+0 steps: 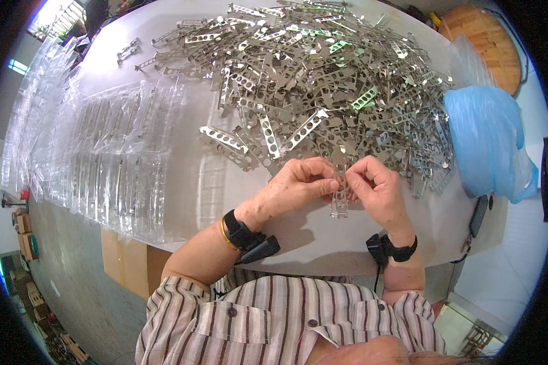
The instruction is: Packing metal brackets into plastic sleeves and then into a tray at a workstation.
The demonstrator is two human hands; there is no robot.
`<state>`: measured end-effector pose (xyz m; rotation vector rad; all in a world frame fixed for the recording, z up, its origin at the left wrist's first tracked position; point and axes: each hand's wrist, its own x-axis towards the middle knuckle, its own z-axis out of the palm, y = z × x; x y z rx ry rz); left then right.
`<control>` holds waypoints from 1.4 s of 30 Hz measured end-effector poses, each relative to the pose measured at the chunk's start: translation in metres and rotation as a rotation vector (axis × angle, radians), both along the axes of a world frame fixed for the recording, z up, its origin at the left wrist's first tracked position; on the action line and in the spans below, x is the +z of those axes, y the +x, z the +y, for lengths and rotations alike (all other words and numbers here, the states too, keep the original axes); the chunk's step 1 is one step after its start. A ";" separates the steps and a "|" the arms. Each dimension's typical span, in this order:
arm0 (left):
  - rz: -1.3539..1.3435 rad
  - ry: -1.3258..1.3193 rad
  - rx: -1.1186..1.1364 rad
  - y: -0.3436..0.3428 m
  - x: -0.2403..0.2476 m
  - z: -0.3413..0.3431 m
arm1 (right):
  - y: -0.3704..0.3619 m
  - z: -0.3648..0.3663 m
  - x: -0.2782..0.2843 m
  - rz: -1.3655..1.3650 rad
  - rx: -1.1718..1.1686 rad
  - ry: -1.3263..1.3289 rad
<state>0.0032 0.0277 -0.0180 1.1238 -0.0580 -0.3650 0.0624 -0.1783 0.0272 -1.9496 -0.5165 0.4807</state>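
Between my two hands is a narrow metal strip with round holes (339, 204), held upright near the front of the table. My left hand (298, 185) pinches its left side with thumb and forefinger. From the other side, my right hand (376, 190) grips the strip's right edge, its fingers curled in. A large heap of similar perforated metal strips (323, 79) spreads over the table just beyond my hands. A few strips lie at the heap's near left edge, among them one shiny strip (224, 139).
Clear plastic trays with narrow slots (122, 152) lie on the table's left, beside more stacked clear plastic (36, 115). A blue plastic bag (487, 140) sits at the right edge. A round wooden stool top (484, 45) stands behind it. A cardboard box (125, 258) is below the table.
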 end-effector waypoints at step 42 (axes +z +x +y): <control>0.028 -0.269 -0.022 0.004 -0.004 0.004 | -0.001 0.002 0.008 0.285 -0.012 0.207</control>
